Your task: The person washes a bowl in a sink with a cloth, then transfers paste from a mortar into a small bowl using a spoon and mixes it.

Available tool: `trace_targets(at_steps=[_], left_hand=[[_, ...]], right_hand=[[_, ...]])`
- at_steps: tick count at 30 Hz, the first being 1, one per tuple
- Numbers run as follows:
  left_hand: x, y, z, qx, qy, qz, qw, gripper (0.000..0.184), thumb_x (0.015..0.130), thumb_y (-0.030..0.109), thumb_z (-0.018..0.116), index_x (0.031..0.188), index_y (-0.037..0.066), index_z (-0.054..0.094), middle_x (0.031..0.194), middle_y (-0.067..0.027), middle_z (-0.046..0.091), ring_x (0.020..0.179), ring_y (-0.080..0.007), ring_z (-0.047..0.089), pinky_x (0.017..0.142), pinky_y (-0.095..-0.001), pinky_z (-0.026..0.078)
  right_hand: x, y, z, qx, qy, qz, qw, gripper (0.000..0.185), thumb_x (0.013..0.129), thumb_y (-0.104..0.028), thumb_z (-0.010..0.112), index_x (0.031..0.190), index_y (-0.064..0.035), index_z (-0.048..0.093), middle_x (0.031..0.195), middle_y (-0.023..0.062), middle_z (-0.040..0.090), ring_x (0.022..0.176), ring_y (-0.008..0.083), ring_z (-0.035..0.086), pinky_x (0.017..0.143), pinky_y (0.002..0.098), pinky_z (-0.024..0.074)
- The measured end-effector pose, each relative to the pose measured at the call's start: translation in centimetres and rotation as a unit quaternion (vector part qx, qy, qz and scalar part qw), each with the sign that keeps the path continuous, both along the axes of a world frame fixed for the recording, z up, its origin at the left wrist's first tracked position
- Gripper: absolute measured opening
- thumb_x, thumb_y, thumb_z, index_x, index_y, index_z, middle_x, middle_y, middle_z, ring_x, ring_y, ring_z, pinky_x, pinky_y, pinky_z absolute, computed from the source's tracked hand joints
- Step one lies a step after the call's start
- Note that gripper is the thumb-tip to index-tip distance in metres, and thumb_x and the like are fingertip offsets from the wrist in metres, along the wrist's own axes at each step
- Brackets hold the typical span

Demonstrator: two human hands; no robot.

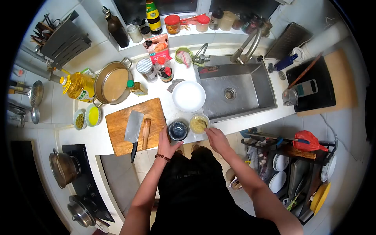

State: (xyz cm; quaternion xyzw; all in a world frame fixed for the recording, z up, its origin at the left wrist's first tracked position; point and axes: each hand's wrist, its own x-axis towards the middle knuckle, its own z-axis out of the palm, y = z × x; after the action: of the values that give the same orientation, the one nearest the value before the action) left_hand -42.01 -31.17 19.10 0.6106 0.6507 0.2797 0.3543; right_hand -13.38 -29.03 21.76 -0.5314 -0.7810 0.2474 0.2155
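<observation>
At the counter's front edge, my left hand (pixel 167 144) rests against the left side of a dark stone bowl (pixel 178 131), thumb and fingers spread around it. Just right of that, my right hand (pixel 217 140) is closed on a spoon (pixel 202 123) that dips into a small white bowl (pixel 199 118) of pale yellow paste. Behind both bowls stands a white plate (pixel 188 96). A wooden cutting board (pixel 154 107) lies to the left, bearing a cleaver (pixel 134 127) and a wooden pestle or rod (pixel 146 134).
The sink (pixel 231 92) is right of the plate. Seasoning bottles (pixel 163 69), a steel pot (pixel 112 83) and an oil jug (pixel 78 86) stand behind the board. A rack (pixel 290 156) stands at lower right, a stove (pixel 84 172) at lower left.
</observation>
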Motion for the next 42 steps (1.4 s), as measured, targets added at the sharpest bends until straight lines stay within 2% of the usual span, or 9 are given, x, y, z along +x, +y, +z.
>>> trace_targets(at_steps=[8,17,26,33,35,36,37,40,42], left_hand=[[0.4,0.0,-1.3,-0.005,0.025,-0.003,1.0,0.12,0.063,0.023,0.098,0.155,-0.006,0.025,0.142,-0.0286,0.046,0.134,-0.0442,0.047,0.114,-0.0458,0.042],[1.1,0.5,-1.9,-0.04,0.042,0.012,0.998,0.111,0.064,0.008,0.095,0.153,-0.005,0.03,0.147,-0.0256,0.043,0.137,-0.0416,0.046,0.117,-0.0424,0.041],[1.3,0.6,-2.9,-0.036,0.025,0.032,0.999,0.109,0.065,0.007,0.094,0.154,0.0,0.032,0.149,-0.0243,0.043,0.137,-0.0419,0.046,0.117,-0.0422,0.042],[3.3,-0.4,-1.4,0.02,0.056,0.107,0.992,0.097,0.064,0.009,0.095,0.144,-0.004,0.041,0.136,-0.0238,0.053,0.125,-0.0387,0.053,0.106,-0.0426,0.047],[4.2,-2.9,-2.8,-0.107,0.01,0.247,0.963,0.08,0.067,0.015,0.096,0.129,-0.002,0.05,0.121,-0.0182,0.06,0.107,-0.0312,0.062,0.091,-0.0384,0.054],[4.9,-3.7,-3.1,-0.135,-0.101,0.269,0.948,0.068,0.07,0.022,0.095,0.118,0.0,0.053,0.108,-0.013,0.063,0.088,-0.0221,0.064,0.076,-0.0335,0.056],[4.7,-5.2,-7.9,-0.181,-0.111,0.191,0.958,0.062,0.08,0.031,0.09,0.121,0.002,0.055,0.11,-0.0105,0.067,0.083,-0.0177,0.066,0.072,-0.0313,0.056],[8.5,-5.0,-9.6,-0.267,-0.215,0.176,0.923,0.057,0.091,0.03,0.08,0.131,0.003,0.051,0.115,-0.0105,0.067,0.088,-0.0183,0.07,0.076,-0.0324,0.058],[10.8,-1.7,-11.0,-0.326,-0.449,0.289,0.78,0.058,0.101,0.022,0.067,0.149,0.006,0.039,0.122,-0.0121,0.065,0.098,-0.0242,0.072,0.081,-0.0362,0.061]], right_hand=[[0.8,-0.1,-0.5,-0.053,-0.004,0.07,0.996,0.036,0.089,0.0,0.06,0.125,-0.001,0.066,0.107,0.0171,0.067,0.1,0.0363,0.065,0.091,0.0447,0.0531],[1.9,1.9,-1.8,-0.015,-0.025,0.04,0.999,0.035,0.089,-0.001,0.06,0.124,-0.0017,0.066,0.109,0.0171,0.068,0.104,0.0374,0.065,0.095,0.0446,0.0531],[2.5,0.7,-1.3,-0.037,-0.005,0.151,0.988,0.039,0.086,0.001,0.061,0.124,-0.0023,0.066,0.107,0.0165,0.067,0.102,0.037,0.065,0.093,0.0445,0.0532],[2.6,1.8,-1.8,-0.016,-0.025,0.122,0.992,0.04,0.086,0.001,0.061,0.126,-0.0033,0.065,0.11,0.0157,0.066,0.103,0.0365,0.064,0.093,0.0443,0.0527],[2.5,2.2,-1.4,-0.04,-0.038,0.139,0.989,0.04,0.087,0.0,0.061,0.126,-0.0035,0.064,0.111,0.0157,0.066,0.103,0.0365,0.064,0.093,0.0442,0.0524],[2.3,2.3,-0.4,-0.03,-0.024,0.144,0.989,0.04,0.087,-0.001,0.061,0.127,-0.0036,0.064,0.112,0.0158,0.066,0.104,0.0366,0.064,0.094,0.0443,0.0521],[2.3,2.5,0.1,-0.022,-0.011,0.151,0.988,0.04,0.088,-0.001,0.06,0.127,-0.0037,0.064,0.112,0.0159,0.066,0.104,0.0367,0.064,0.095,0.0444,0.0519],[3.3,3.1,-0.9,-0.117,-0.053,0.219,0.967,0.041,0.087,-0.002,0.061,0.128,-0.0036,0.064,0.112,0.0162,0.066,0.105,0.0366,0.064,0.095,0.0449,0.0516],[3.9,4.6,-1.5,-0.067,-0.044,0.224,0.971,0.041,0.087,-0.002,0.061,0.128,-0.0034,0.064,0.111,0.0163,0.066,0.104,0.0367,0.064,0.094,0.0457,0.0515]])
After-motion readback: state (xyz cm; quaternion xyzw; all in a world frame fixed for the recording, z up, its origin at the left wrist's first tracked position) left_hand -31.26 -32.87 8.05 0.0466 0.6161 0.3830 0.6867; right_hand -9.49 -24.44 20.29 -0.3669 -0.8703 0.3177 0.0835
